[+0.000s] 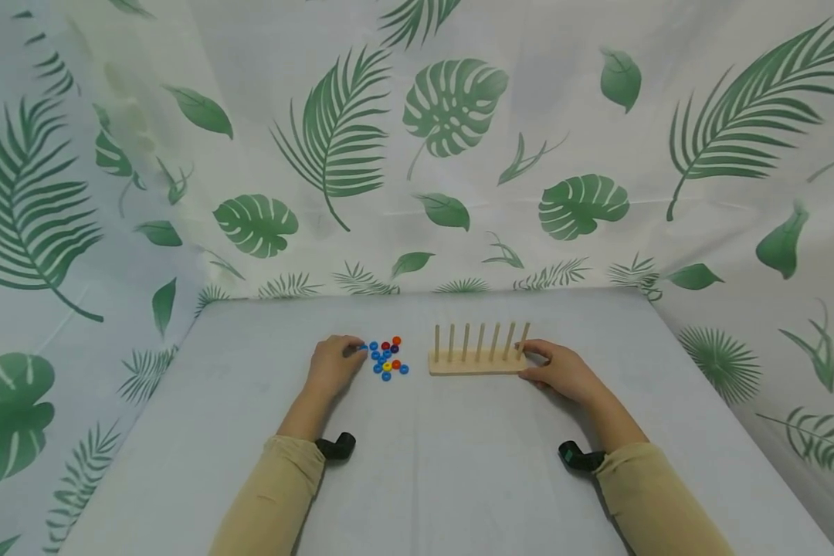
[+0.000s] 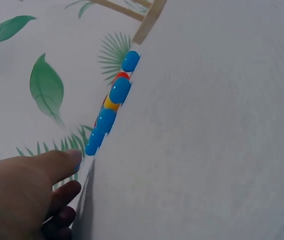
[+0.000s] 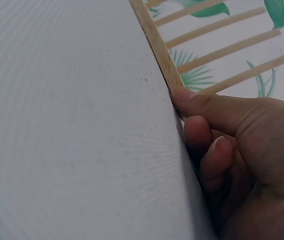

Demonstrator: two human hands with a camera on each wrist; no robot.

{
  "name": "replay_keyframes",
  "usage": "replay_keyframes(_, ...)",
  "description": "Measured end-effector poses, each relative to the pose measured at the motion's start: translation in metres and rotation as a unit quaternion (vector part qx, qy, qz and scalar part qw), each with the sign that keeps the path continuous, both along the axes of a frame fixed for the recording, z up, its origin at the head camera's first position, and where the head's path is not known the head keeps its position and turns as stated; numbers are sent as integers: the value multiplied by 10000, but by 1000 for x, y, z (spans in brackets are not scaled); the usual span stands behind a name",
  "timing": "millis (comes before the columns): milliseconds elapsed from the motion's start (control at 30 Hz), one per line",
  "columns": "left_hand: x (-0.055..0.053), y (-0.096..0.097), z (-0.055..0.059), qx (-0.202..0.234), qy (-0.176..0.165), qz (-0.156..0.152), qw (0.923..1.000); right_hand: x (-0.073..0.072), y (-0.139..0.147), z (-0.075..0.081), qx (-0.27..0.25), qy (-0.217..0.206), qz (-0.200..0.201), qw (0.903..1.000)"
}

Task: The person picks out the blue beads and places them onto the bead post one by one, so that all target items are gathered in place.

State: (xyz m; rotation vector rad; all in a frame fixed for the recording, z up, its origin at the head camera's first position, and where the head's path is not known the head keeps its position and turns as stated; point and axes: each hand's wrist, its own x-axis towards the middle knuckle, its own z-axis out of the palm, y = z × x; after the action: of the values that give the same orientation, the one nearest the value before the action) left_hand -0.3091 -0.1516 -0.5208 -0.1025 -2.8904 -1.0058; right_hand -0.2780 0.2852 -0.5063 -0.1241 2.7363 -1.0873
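- Nearest, tan sleeves [image 1: 271, 486] extend over the white tabletop [image 1: 452, 471].
- The left hand [image 1: 331, 366] pinches a blue bead [image 1: 364, 347], probably ring-shaped, though fingertips mostly hide it.
- Coloured ring beads [image 1: 396, 364] cluster just right of that hand.
- The right hand [image 1: 561, 372] is clamped on the wooden peg rack [image 1: 469, 364]'s right end.
- Farthest hangs leaf-print cloth [image 1: 500, 255].

Head view evenly lit; wrist views dimmer; shadows soft.
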Motion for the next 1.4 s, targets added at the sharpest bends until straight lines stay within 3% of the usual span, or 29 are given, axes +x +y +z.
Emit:
replay_keyframes(200,-2,2,19,334,-87,-62,9994,0,0,1,-124,-64,2,9999)
replay_keyframes(400,-3,13,46,358,76,-583,9976,-1,3,1,-183,-99,-56,9998)
replay_keyframes(767,-4,49,86,642,26,-1293,9895,-1,3,0,-167,-130,-62,9998)
replay_keyframes(1100,-7,68,94,511,56,-1919,9801,1,0,4,-165,-194,-70,9997)
replay_keyframes(1400,-10,80,93,661,-159,-2098,9754,0,-2,3,-204,-252,-48,9995)
